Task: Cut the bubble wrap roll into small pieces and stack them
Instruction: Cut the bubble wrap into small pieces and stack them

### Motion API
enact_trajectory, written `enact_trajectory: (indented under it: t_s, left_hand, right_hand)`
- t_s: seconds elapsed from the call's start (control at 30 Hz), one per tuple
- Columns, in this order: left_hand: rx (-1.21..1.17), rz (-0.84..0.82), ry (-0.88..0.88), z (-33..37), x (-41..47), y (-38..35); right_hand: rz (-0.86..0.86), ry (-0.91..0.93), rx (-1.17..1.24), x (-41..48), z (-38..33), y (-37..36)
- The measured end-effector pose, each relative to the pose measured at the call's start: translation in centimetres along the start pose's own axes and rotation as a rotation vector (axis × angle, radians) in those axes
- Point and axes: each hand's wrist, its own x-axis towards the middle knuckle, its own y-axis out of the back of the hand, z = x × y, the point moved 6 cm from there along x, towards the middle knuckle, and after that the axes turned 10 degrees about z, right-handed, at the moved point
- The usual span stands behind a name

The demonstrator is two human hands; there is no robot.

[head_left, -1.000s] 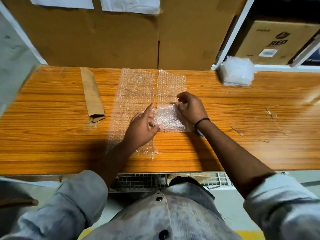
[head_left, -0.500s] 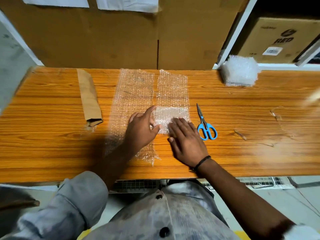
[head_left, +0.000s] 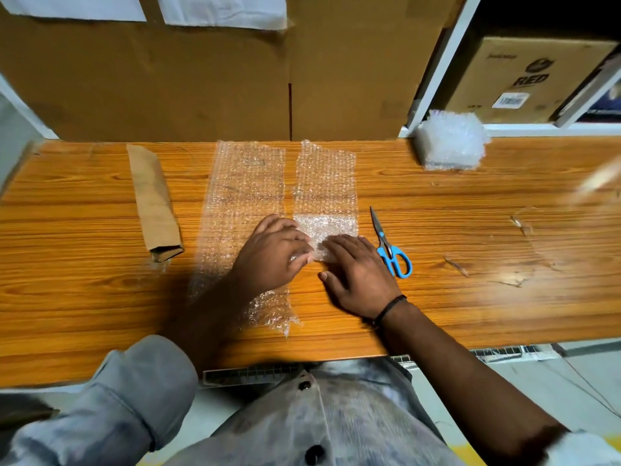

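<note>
Two clear bubble wrap strips lie flat on the wooden table (head_left: 470, 230): a wide strip (head_left: 245, 190) on the left and a narrower strip (head_left: 324, 179) beside it. The near end of the narrow strip is folded over into a thicker white patch (head_left: 327, 228). My left hand (head_left: 272, 253) rests on the wide strip, its fingertips touching the patch's left edge. My right hand (head_left: 356, 274) lies flat, fingers pressing the patch's near edge. Blue-handled scissors (head_left: 389, 248) lie shut on the table just right of my right hand. A stack of cut bubble wrap pieces (head_left: 452, 141) sits at the back right.
A folded brown paper sleeve (head_left: 154, 203) lies at the left. Cardboard boxes (head_left: 201, 79) stand along the table's back edge, and a white shelf frame (head_left: 437, 62) with a printed box (head_left: 524, 79) stands at the back right. Small scraps (head_left: 455, 265) lie on the right.
My right hand left the far side of the folded patch and came down flat on its near edge, uncovering the scissors. My left hand stayed at the patch's left edge.
</note>
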Motion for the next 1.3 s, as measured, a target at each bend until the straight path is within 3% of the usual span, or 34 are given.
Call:
enact_trajectory:
  t_s: [0.2, 0.47, 0.63, 0.8, 0.87, 1.0, 1.1, 1.2, 1.3]
  left_hand:
    - [-0.219, -0.018, 0.124, -0.1, 1.4, 2.1]
    - [-0.519, -0.194, 0.456, -4.0, 2.9, 2.0]
    - [-0.529, -0.113, 0.511, -5.2, 4.6, 1.8]
    - [-0.419, 0.017, 0.492, -6.1, 6.3, 0.6]
    - [-0.376, 0.031, 0.488, -6.6, 6.6, -0.3]
    - [-0.272, 0.064, 0.484, -6.9, 6.7, -1.2]
    - [-0.221, 0.072, 0.458, -6.8, 6.7, -1.4]
    - [-0.129, 0.094, 0.376, -6.7, 6.5, -1.7]
    - [0.02, 0.132, 0.27, -6.3, 6.4, -1.8]
  right_hand:
    - [0.014, -0.039, 0.012, 2.2, 2.0, 0.8]
    - [0.086, -0.393, 0.432, 6.9, 4.6, 2.8]
    - [0.1, -0.529, 0.546, 11.0, 7.0, 1.3]
    - [0.128, -0.615, 0.38, 13.4, 8.8, 0.1]
    - [0.198, -0.563, 0.205, 13.4, 8.3, 0.5]
    - [0.361, -0.289, -0.049, 11.8, 4.7, 1.3]
    - [0.149, -0.088, -0.106, 10.2, 2.6, -1.3]
    - [-0.081, -0.096, -0.131, 9.0, 2.8, -4.1]
    - [-0.073, -0.126, -0.13, 8.4, 2.7, -4.4]
